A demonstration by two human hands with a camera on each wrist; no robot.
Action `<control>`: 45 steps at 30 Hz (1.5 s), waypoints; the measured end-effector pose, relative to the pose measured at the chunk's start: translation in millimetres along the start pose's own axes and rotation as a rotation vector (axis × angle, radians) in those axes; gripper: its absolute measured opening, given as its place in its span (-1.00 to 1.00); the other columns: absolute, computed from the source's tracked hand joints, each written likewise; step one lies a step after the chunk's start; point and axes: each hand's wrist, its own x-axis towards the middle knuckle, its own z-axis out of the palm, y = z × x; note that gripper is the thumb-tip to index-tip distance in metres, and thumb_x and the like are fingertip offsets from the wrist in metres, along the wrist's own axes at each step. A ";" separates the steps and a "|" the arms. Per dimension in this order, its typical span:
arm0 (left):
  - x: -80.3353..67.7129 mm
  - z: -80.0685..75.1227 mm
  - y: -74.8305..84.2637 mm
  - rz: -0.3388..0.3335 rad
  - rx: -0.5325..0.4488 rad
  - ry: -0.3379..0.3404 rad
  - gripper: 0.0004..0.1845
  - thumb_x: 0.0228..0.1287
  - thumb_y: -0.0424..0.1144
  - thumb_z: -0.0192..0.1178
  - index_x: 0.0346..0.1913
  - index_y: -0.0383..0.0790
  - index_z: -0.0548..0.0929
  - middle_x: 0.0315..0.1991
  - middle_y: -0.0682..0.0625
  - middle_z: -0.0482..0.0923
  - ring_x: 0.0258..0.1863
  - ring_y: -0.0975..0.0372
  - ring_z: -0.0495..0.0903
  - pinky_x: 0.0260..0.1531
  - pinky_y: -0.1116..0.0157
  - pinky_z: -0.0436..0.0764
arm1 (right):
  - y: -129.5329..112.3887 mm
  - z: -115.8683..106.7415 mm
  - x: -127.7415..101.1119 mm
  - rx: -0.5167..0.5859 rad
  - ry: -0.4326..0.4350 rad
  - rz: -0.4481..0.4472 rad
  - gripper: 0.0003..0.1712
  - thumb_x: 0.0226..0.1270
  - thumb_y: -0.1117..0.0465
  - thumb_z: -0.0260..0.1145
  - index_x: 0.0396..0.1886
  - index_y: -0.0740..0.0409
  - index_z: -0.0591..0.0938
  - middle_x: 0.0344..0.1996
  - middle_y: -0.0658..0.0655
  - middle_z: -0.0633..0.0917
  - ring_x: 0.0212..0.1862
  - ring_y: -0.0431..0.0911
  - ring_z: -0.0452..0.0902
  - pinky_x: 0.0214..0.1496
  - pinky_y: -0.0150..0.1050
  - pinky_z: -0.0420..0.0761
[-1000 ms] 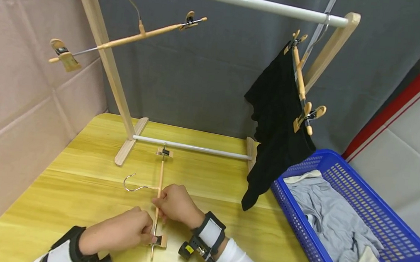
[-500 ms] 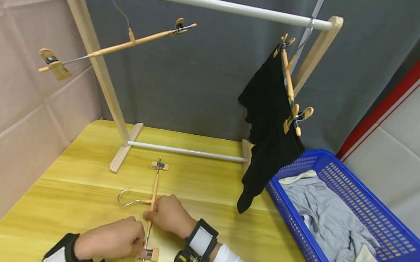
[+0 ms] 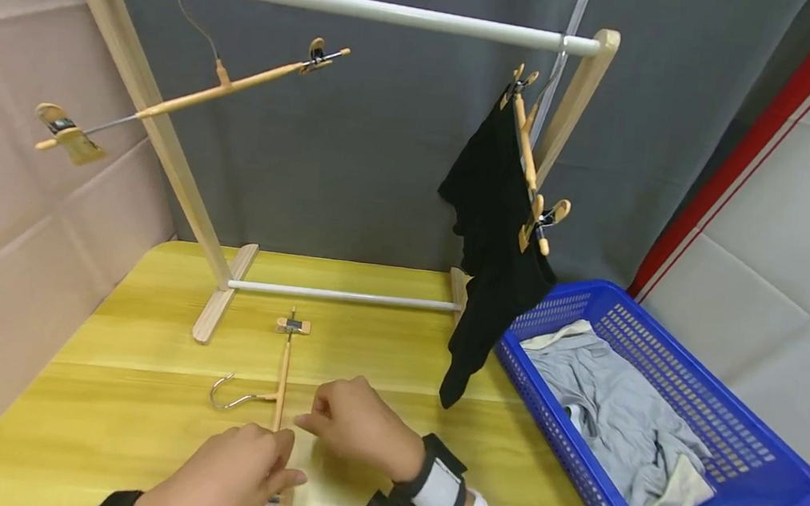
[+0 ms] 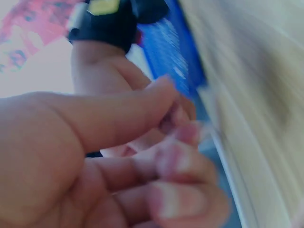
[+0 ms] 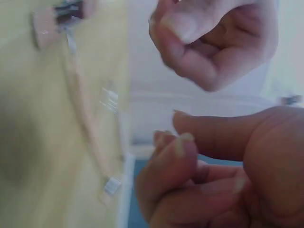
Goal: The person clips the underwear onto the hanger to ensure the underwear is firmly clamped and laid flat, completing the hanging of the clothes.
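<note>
A wooden clip hanger (image 3: 283,371) lies flat on the yellow table (image 3: 108,420), with its metal hook (image 3: 229,398) pointing left. My left hand (image 3: 241,468) hovers over the bar's near end, just above the near clip (image 3: 278,503), fingers curled and holding nothing. My right hand (image 3: 354,421) is just right of the bar, fingers curled, also holding nothing. The right wrist view shows the hanger (image 5: 83,118) blurred and apart from both the right hand (image 5: 204,185) and the left hand (image 5: 213,42). The left wrist view shows only the left hand's curled fingers (image 4: 156,185).
A wooden drying rack (image 3: 326,1) stands at the back of the table. An empty clip hanger (image 3: 202,91) hangs at its left end, and a black garment (image 3: 493,237) is clipped to a hanger at its right end. A blue basket (image 3: 715,505) with grey clothes (image 3: 615,408) sits at the right.
Both hands have come off the hanger bar they were holding. The right hand has shifted right and the left has lifted. The hanger still lies on the table.
</note>
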 end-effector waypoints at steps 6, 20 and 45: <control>21.7 -1.6 44.3 0.172 -0.187 -0.041 -0.70 0.34 -0.01 0.18 -0.54 0.02 0.47 -0.67 0.35 0.27 -0.70 0.50 0.25 -0.66 0.47 0.32 | 7.6 -42.8 -35.8 -0.086 0.096 0.003 -0.66 0.33 0.06 0.30 -0.63 -0.06 0.47 -0.75 -0.19 0.38 -0.63 -0.30 0.28 -0.55 -0.40 0.32; 79.8 51.6 135.9 0.453 0.301 -0.149 -0.59 0.33 -0.04 0.15 -0.69 -0.02 0.42 -0.79 0.23 0.17 -0.83 0.48 0.11 -0.82 0.50 0.19 | 35.9 -115.0 -116.9 -0.136 0.132 0.034 -0.83 0.33 0.06 0.30 -0.46 -0.06 0.58 -0.71 -0.23 0.36 -0.67 -0.37 0.23 -0.65 -0.39 0.28; 189.8 88.2 212.1 0.592 0.506 0.489 -0.94 0.27 -0.24 0.20 -0.22 -0.06 0.59 -0.40 0.13 0.41 -0.43 0.35 0.44 -0.50 0.44 0.40 | 98.0 -172.9 -218.7 -0.328 0.354 0.423 -0.84 0.37 0.06 0.26 -0.40 -0.03 0.57 -0.77 -0.16 0.43 -0.70 -0.27 0.35 -0.61 -0.32 0.33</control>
